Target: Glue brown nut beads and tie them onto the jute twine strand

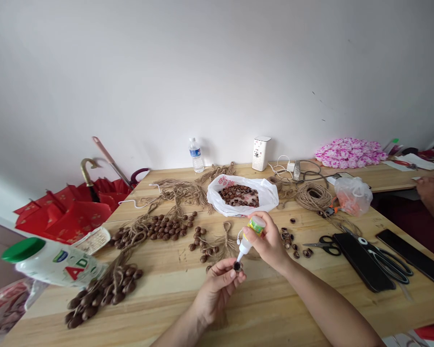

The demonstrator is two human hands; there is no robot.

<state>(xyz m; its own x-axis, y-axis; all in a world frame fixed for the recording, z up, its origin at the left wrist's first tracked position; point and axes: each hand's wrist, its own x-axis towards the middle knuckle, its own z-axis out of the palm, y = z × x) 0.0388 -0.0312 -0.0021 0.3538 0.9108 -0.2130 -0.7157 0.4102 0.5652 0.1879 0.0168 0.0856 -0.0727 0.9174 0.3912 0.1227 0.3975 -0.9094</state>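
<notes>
Between its fingertips my left hand (219, 289) pinches a brown half nutshell (237, 266), its dark hollow facing up. My right hand (267, 241) grips a small glue bottle (246, 242) with a green and yellow label, tilted nozzle down. The white nozzle tip is at the shell's opening; whether it touches cannot be seen. Just behind my hands lies a bundle of twine (227, 241) with brown nuts (202, 246) tied to it. Several loose half shells (287, 237) lie to the right of my right hand.
A white plastic bag (271, 193) of shells stands mid-table. Small scissors (323, 245), large scissors (383, 258), a black phone (415, 255) and a twine coil (314, 196) lie right. Nut bunches (104, 294) and a white bottle (61, 265) are left. Another person's hand (432, 188) rests far right.
</notes>
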